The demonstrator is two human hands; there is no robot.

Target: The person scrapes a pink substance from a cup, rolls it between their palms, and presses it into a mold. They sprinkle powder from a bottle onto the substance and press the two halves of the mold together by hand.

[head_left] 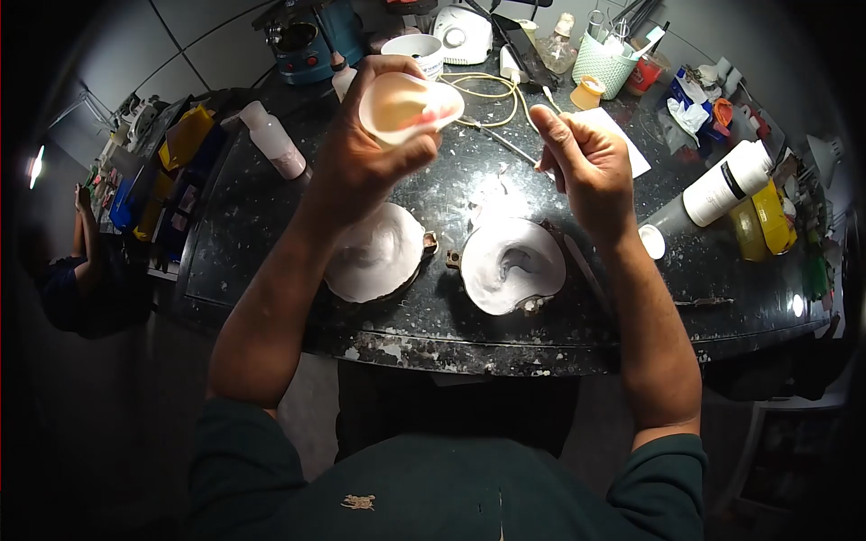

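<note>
My left hand (372,158) is wrapped round a soft, pale translucent mixing cup (397,104), its mouth tilted toward me and a pinkish patch inside. My right hand (591,167) is closed on a thin metal spatula (507,144), whose shaft points left toward the cup without touching it. Below the hands, two round metal flask halves filled with white plaster lie on the bench. The left plaster half (383,257) has a smooth raised area and is partly covered by my left forearm. The right plaster half (512,261) shows a curved, arch-shaped hollow.
A bottle with pink contents (273,142) stands left on the dark, stained bench (433,356). To the right are a white bottle (726,185) and a small white cap (650,242). A green basket of tools (603,68) and a white device (463,36) stand behind. Another person (86,243) is at far left.
</note>
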